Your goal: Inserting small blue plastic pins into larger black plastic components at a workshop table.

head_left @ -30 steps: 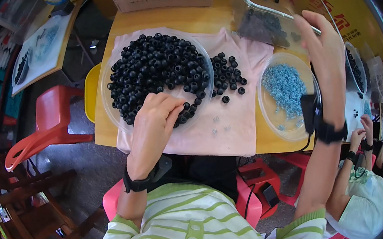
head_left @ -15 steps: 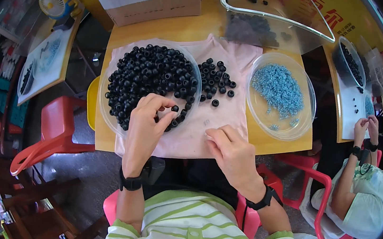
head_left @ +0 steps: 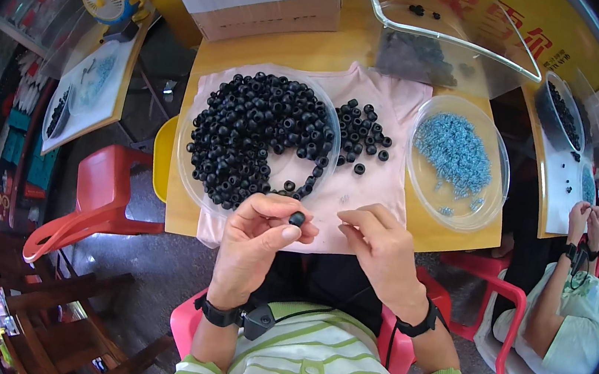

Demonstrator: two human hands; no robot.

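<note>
My left hand (head_left: 253, 245) is closed, pinching a round black bead (head_left: 297, 219) at its fingertips, just past the near rim of a clear round tray (head_left: 279, 172). Many black beads (head_left: 239, 127) are heaped in that tray, with a bare patch on its near right side. Facing the held bead, my right hand (head_left: 387, 254) has thumb and fingers pressed together; whatever is in the pinch is too small to make out. A loose group of black beads (head_left: 359, 131) lies on the pink cloth (head_left: 382, 182). Pale blue small beads (head_left: 455, 150) fill part of another round tray (head_left: 492, 203).
An open cardboard box (head_left: 268, 15) and a clear plastic bin (head_left: 451, 45) stand at the table's far side. Red chairs (head_left: 108, 190) are to the left and right. A co-worker's hands (head_left: 585, 221) work at a side table (head_left: 557, 192) on the right.
My left hand has come out of the tray toward my body, carrying a black bead close to my right fingertips. My right hand stays pinched. The whole view has shifted slightly.
</note>
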